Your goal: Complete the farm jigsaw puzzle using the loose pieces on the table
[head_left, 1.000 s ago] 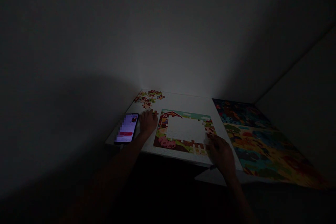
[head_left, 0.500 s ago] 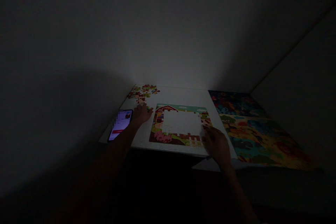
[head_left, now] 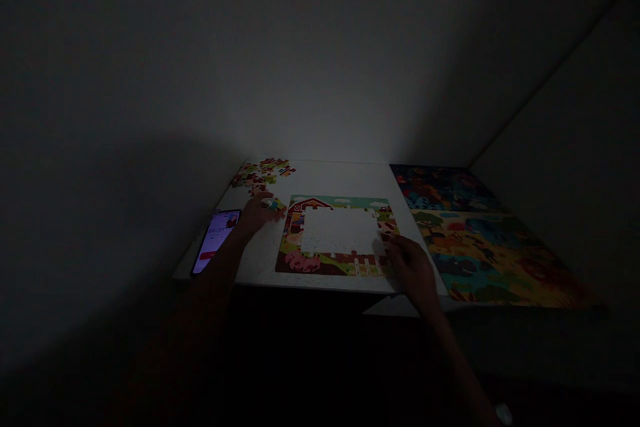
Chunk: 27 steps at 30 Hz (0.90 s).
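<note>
Puzzle border (head_left: 303,262) lies near the front of the table (head_left: 345,180), right hand (head_left: 413,268) at its right side; whether that grip pinches anything, I cannot tell. Past the lit phone (head_left: 215,243), the left hand (head_left: 255,213) curves around a loose piece (head_left: 275,205), its grip equally unclear. Beyond, a pile of pieces (head_left: 257,175) fills the far left corner.
</note>
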{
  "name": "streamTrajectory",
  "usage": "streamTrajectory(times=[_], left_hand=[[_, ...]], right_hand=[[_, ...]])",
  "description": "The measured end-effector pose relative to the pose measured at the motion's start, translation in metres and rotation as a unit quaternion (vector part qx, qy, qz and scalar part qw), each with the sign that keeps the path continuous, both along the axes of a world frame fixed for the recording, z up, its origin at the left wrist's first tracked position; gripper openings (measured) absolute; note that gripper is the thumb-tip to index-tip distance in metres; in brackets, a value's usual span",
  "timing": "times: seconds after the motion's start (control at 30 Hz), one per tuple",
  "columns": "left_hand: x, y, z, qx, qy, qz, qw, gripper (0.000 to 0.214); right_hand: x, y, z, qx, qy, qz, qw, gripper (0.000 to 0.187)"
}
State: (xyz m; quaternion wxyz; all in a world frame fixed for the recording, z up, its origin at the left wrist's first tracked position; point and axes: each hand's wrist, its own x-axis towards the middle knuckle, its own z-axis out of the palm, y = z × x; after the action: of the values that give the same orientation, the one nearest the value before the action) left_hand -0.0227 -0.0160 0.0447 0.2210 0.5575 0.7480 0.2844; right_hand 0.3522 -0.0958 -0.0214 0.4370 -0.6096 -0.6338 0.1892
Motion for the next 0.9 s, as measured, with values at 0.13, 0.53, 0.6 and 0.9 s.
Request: streamTrajectory(times=[0.13,0.53,0.6,0.9], left_hand=[[0.03,-0.028,0.007,0.015,-0.071,-0.103,0.992,0.047],[0.1,-0.031,-0.016,-0.063,-0.013,-0.337,0.939,0.041],[0.1,-0.027,-0.018,-0.057,-0.001,-0.333,0.941,0.04],[0.111,-0.031,-0.022,-0.021,0.026,-0.335,0.942,0.039]], right_hand=[[-0.005,-0.002,0.005,0.006,-0.062,0.006,0.998,0.038],[-0.009,-0.003,0.003,0.023,-0.142,-0.006,0.99,0.033],[-0.009,-0.003,0.003,0.03,-0.139,-0.008,0.99,0.031],[-0.008,-0.003,0.004,0.033,-0.134,-0.004,0.99,0.029]])
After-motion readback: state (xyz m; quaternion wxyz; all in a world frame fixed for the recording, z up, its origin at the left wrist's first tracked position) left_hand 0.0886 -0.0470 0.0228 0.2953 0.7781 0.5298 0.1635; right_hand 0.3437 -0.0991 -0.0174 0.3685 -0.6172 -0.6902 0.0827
